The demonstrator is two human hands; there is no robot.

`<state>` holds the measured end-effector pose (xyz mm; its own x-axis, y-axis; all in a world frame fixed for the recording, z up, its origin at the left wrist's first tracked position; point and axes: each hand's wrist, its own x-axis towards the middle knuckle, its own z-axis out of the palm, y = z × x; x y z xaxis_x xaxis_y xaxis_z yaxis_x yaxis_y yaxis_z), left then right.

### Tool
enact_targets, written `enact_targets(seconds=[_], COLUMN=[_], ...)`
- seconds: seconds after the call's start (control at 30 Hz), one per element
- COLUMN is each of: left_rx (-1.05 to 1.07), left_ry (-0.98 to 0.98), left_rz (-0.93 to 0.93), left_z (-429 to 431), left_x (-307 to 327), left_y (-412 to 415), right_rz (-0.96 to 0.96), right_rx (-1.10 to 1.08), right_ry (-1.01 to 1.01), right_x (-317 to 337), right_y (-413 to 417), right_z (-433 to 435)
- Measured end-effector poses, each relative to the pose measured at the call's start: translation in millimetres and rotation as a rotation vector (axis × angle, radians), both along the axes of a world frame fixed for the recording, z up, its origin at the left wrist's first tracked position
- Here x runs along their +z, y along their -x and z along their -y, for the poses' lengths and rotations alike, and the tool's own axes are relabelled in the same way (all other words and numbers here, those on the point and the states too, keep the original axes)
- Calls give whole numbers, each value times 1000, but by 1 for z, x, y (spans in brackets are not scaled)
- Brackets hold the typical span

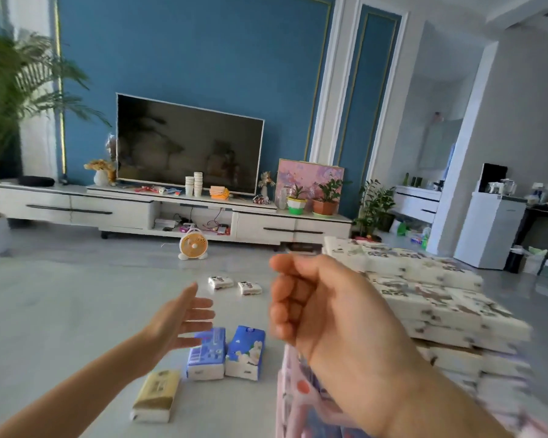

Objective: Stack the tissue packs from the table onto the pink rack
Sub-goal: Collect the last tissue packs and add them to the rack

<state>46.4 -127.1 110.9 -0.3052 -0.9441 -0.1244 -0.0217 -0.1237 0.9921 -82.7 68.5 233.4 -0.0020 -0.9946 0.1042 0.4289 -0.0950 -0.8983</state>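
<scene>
Blue tissue pack (pixel 207 354) near spread, empty left hand (pixel 178 320); right hand (pixel 323 311) loosely curled, empty, above pink rack (pixel 293 406). Likely pickup step; next: close grip.

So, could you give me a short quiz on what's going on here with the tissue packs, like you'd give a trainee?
1. True or false: the left hand is gripping a tissue pack.
2. How many small white packs lie side by side at the far end of the table?
3. What colour is the top of the pack nearest the person? A) beige B) blue C) pink

Key:
1. False. Its fingers are spread and hold nothing.
2. Two.
3. A.
</scene>
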Motion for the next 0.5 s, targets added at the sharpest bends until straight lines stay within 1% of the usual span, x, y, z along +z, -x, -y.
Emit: enact_targets(seconds=[0.13,0.27,0.4,0.5], left_rx=[107,298,438,477], left_ry=[-46,-58,65,74], left_rz=[-8,-74,-87,-158], left_z=[16,44,77,105], left_x=[-44,-79,-109,-121], left_y=[-56,-106,-134,-135], right_rz=[-13,91,194,167], right_rx=[55,-62,-280,-478], right_ry=[-230,-435,-475,-447], right_x=[-65,-115,-144,-158], right_y=[-57,-89,-92,-85], right_z=[50,114,193,254])
